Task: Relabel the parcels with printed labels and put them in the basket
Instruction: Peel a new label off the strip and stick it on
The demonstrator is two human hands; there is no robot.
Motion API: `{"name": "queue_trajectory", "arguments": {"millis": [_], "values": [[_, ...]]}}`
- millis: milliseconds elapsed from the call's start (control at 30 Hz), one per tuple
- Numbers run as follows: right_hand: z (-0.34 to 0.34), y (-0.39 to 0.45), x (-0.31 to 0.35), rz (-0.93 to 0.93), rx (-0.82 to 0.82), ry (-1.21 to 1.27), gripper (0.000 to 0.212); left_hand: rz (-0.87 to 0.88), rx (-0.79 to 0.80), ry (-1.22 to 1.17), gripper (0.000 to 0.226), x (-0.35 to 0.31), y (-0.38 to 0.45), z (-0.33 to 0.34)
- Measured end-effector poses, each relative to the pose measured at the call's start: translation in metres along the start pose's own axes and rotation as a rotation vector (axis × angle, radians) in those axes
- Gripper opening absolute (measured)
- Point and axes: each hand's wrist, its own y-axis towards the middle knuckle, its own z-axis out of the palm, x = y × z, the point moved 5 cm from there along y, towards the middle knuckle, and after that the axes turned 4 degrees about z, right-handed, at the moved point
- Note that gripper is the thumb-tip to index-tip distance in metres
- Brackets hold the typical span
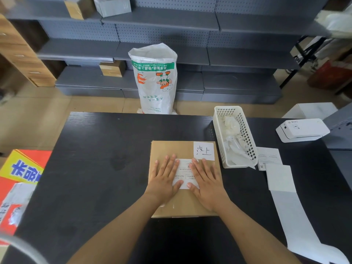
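I look down at a dark surface (95, 168). A flat brown parcel (182, 202) lies in front of me, square to my body, so both arms reach it evenly. A white printed label (185, 173) sits on its top face. My left hand (164, 178) lies flat on the label's left side and my right hand (206, 182) on its right. The fingers of both hands are straight and spread, gripping nothing; I judge they are pressing the label down so it sticks. A smaller white note (203, 151) with handwritten marks sits at the parcel's far right corner.

Just right of the parcel stands a white basket (245, 134), close enough to reach. It seems to hold crumpled white scraps, though they are hard to make out. Further right are a white printer (302, 130), a loose label (269, 158) and a long backing strip (291, 216).
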Motion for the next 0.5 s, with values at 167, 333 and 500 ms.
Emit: {"name": "queue_trajectory", "arguments": {"millis": [167,333,500], "values": [[0.002,0.003,-0.001,0.004,0.005,-0.019,0.063,0.005,-0.008,-0.008,0.068,0.001,0.002,0.002],[-0.001,0.0,-0.005,0.053,-0.057,0.047,0.059,0.051,-0.082,-0.092,0.073,0.009,-0.004,-0.008],[-0.006,-0.017,-0.018,0.332,-0.18,0.219,0.063,-0.251,-0.093,-0.199,0.084,0.037,-0.028,-0.001]]}}
